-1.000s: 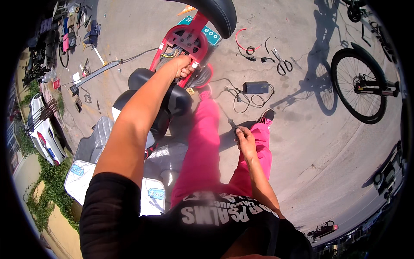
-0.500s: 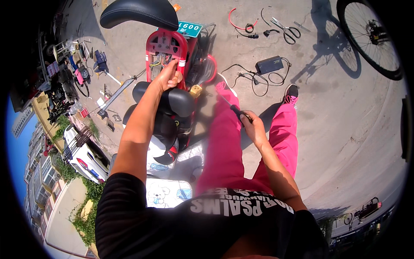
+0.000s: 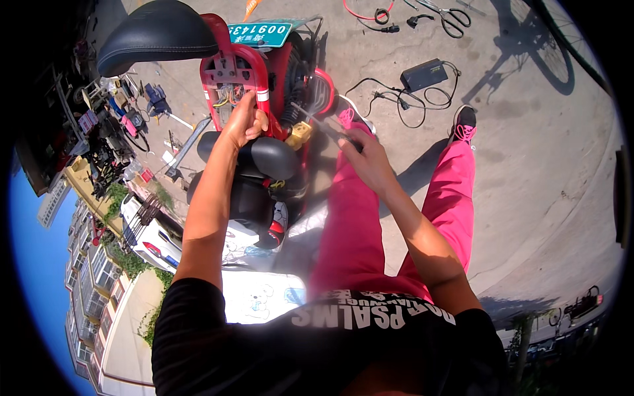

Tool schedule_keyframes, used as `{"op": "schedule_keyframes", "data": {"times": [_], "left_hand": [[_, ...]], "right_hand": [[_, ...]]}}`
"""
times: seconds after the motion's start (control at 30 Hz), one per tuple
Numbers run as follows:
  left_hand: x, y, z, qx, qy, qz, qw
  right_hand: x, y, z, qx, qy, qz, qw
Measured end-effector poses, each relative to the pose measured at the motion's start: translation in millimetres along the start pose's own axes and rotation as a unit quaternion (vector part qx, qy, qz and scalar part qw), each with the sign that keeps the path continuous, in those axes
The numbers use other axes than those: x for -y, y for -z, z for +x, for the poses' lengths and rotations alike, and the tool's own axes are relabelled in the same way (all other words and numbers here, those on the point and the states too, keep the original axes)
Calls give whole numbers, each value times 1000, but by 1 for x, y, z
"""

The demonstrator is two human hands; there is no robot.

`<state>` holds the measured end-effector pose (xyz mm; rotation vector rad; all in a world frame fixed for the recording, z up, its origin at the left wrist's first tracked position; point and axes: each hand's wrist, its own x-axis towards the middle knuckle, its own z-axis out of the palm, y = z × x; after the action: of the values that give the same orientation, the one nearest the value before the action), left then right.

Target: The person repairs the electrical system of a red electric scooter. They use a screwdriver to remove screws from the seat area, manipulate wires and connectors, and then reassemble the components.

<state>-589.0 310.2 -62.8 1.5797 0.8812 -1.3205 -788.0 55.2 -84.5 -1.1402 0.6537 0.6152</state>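
Observation:
A red electric scooter with a black seat tipped up stands ahead of me, left of centre. Below the seat, its open compartment shows coloured wires. My left hand is at the near edge of this compartment, beside the red frame tube, fingers curled; whatever they hold is hidden. In my right hand is a screwdriver, blurred by motion, its shaft pointing up and left at the scooter's side. Near the shaft is a yellow block-shaped part on the scooter.
A black charger with coiled cable lies on the concrete beyond my feet. Scissors and cable pieces lie farther off. A bicycle wheel stands at the far right. Tools and parts clutter the ground at left, near a white car.
My right hand has brought the screwdriver up and left toward the scooter. My left hand stays by the compartment, its fingers curled. The view has shifted, placing the scooter slightly farther left.

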Motion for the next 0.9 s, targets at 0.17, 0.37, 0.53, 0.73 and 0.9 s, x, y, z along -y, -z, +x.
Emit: {"op": "schedule_keyframes", "data": {"times": [0.17,0.37,0.53,0.73,0.9], "left_hand": [[-5,0,-2,2,2,28,1000],[-8,4,-4,34,45,10,998],[-12,22,-41,65,-132,282,948],[9,41,-146,-66,-312,573,755],[62,58,-142,-99,-448,531,712]], "right_hand": [[30,-2,0,2,-4,-69,998],[81,-9,-10,-8,185,-282,942],[160,-34,-23,7,223,-358,907],[197,-69,-16,-27,292,-393,872],[208,-105,4,-48,302,-422,854]]}}
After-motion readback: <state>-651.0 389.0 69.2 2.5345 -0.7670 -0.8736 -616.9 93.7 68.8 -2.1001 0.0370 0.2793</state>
